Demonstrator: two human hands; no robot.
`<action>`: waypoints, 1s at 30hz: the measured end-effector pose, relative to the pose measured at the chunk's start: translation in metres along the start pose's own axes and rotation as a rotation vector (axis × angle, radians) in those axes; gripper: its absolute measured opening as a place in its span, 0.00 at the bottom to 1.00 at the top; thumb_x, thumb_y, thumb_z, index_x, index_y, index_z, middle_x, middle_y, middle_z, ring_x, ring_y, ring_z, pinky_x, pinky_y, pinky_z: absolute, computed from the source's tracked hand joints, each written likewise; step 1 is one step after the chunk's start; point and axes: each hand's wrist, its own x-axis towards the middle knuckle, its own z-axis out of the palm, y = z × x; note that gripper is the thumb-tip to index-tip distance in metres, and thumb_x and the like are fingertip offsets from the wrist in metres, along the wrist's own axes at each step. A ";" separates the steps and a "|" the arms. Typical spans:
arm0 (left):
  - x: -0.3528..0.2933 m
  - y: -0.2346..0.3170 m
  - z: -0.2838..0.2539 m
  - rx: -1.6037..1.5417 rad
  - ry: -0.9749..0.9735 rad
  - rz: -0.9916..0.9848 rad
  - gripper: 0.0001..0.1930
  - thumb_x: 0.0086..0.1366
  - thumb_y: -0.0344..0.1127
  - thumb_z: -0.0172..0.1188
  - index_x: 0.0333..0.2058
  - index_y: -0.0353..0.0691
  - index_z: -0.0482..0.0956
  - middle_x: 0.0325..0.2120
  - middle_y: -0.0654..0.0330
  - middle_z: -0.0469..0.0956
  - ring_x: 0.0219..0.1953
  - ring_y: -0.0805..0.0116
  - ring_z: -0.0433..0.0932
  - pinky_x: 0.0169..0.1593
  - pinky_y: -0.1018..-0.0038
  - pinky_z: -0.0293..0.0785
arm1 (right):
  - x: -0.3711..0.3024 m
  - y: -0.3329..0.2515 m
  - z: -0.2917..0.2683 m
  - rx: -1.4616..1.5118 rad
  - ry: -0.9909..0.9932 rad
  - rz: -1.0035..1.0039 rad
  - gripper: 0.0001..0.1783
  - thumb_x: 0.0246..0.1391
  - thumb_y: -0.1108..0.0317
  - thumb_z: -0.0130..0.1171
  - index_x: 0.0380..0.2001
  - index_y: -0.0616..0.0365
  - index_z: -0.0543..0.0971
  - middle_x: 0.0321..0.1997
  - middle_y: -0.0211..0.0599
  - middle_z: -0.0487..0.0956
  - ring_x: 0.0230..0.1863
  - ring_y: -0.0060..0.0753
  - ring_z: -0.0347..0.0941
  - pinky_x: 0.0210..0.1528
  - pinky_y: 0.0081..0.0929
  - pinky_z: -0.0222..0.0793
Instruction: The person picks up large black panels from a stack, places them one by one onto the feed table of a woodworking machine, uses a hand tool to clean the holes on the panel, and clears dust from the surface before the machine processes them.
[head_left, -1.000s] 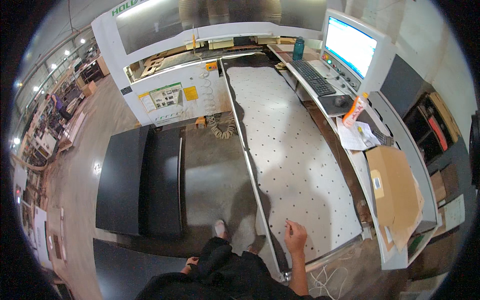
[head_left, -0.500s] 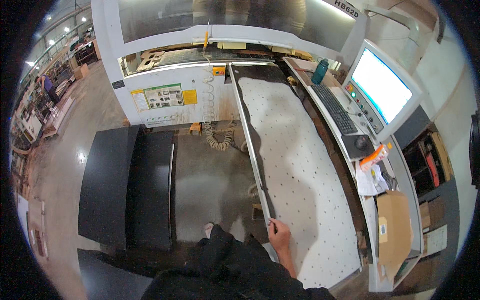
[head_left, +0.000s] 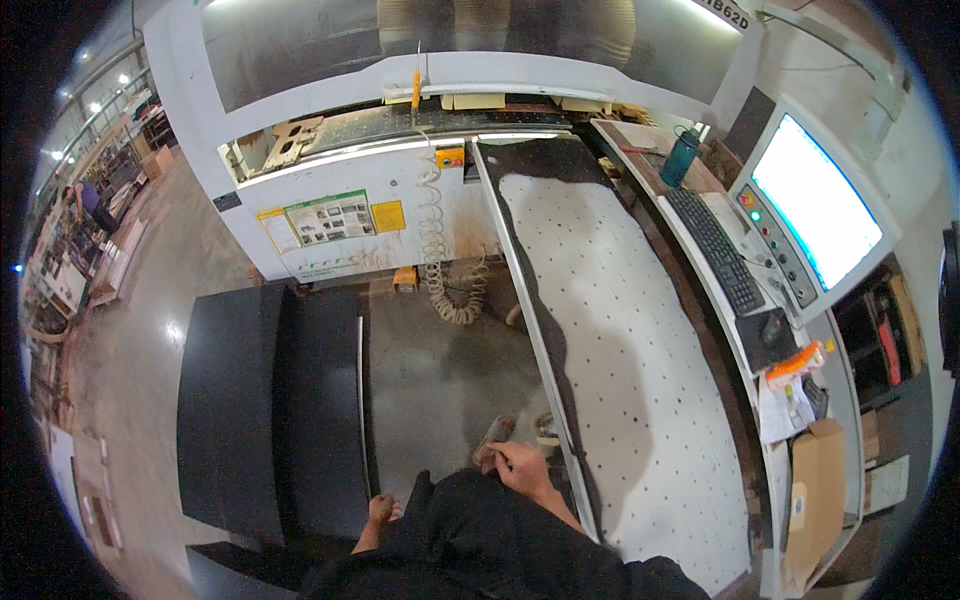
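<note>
My right hand [head_left: 522, 467] hangs over the floor, just left of the metal edge rail [head_left: 545, 360] of a long machine bed. Its thumb and fingers are bent together, and nothing shows in them. Lower and to the left, my left hand [head_left: 382, 509] is loosely curled with nothing visible in it, close to the right edge of a stack of black panels [head_left: 320, 400]. To the right of the rail lies a white surface dotted with small holes [head_left: 640, 360]. Beyond my right hand one of my feet [head_left: 497, 432] shows on the floor.
A large white machine [head_left: 360, 230] with a coiled hose [head_left: 455, 295] stands ahead. On the right, a console holds a screen [head_left: 815, 200], keyboard [head_left: 715, 250], teal bottle [head_left: 680, 157], orange-and-white item [head_left: 797, 364] and cardboard box [head_left: 815, 490]. A person [head_left: 92, 205] stands far left.
My right hand has left the bed's edge rail and moved left over the floor. My left hand has come into view by the black panels. The view has shifted, so the scene sits further right.
</note>
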 end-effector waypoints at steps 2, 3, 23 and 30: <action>0.022 0.010 0.015 0.679 0.241 0.267 0.20 0.68 0.50 0.57 0.41 0.37 0.83 0.33 0.57 0.83 0.31 0.62 0.80 0.34 0.59 0.74 | 0.026 0.026 0.015 0.008 -0.024 -0.056 0.10 0.57 0.73 0.60 0.42 0.56 0.85 0.34 0.38 0.85 0.32 0.40 0.81 0.38 0.37 0.74; 0.021 0.023 0.023 0.680 0.308 0.242 0.20 0.68 0.50 0.57 0.41 0.37 0.83 0.33 0.57 0.83 0.31 0.62 0.80 0.34 0.59 0.74 | 0.045 0.033 0.021 0.019 -0.054 -0.094 0.11 0.57 0.73 0.60 0.43 0.56 0.84 0.34 0.38 0.84 0.32 0.41 0.81 0.38 0.37 0.74; 0.089 0.207 0.003 0.247 -0.203 0.372 0.23 0.62 0.48 0.65 0.44 0.32 0.82 0.36 0.56 0.85 0.39 0.61 0.83 0.42 0.61 0.77 | 0.262 0.125 0.061 0.235 -0.247 0.104 0.12 0.61 0.72 0.58 0.47 0.59 0.82 0.38 0.40 0.86 0.39 0.39 0.83 0.42 0.32 0.77; 0.043 0.228 -0.050 1.053 -0.509 -0.195 0.21 0.61 0.46 0.66 0.44 0.33 0.82 0.36 0.55 0.85 0.39 0.60 0.83 0.40 0.60 0.76 | 0.281 0.116 0.081 0.217 -0.349 0.130 0.12 0.60 0.71 0.58 0.46 0.56 0.82 0.38 0.43 0.85 0.37 0.42 0.83 0.40 0.35 0.77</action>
